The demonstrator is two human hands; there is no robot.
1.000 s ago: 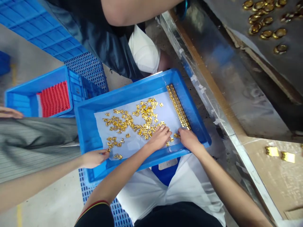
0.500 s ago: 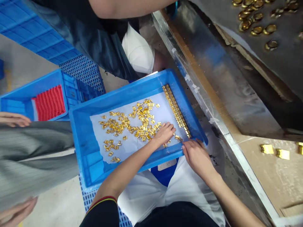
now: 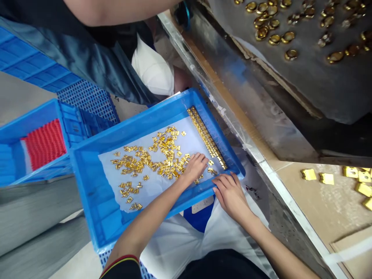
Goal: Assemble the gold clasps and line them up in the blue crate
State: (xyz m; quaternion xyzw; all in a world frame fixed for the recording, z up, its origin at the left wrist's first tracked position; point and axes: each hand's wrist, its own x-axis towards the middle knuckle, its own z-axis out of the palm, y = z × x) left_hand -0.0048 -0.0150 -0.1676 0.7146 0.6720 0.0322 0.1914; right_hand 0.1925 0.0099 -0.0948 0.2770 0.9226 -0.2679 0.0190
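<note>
My left hand (image 3: pixel 197 168) is low over the paper in the blue tray (image 3: pixel 82 192), among small gold-coloured metal pieces (image 3: pixel 171 155). Its fingers look slightly apart and bent downward; anything beneath them is hidden. Over the tray's near rim, at its right end, lies my right hand (image 3: pixel 231 195), fingers apart and no held piece visible. A few loose gold pieces (image 3: pixel 211 170) are between the two hands. Several tight rows of gold pieces (image 3: pixel 207 136) line the tray's right side. The white paper sheet (image 3: pixel 157 186) lies under the pieces.
Left of the tray stands a blue crate (image 3: pixel 31 112) holding red ridged material (image 3: pixel 45 145). Another person's arm (image 3: pixel 116 9) crosses the top. On the right, a metal-edged bench (image 3: pixel 261 166) carries gold blocks (image 3: pixel 327 178) and gold rings (image 3: pixel 287 37).
The view has shifted, moving the tray and bench leftward in the picture. My right hand's fingers are more spread on the rim. The other person's hands at the left are out of view.
</note>
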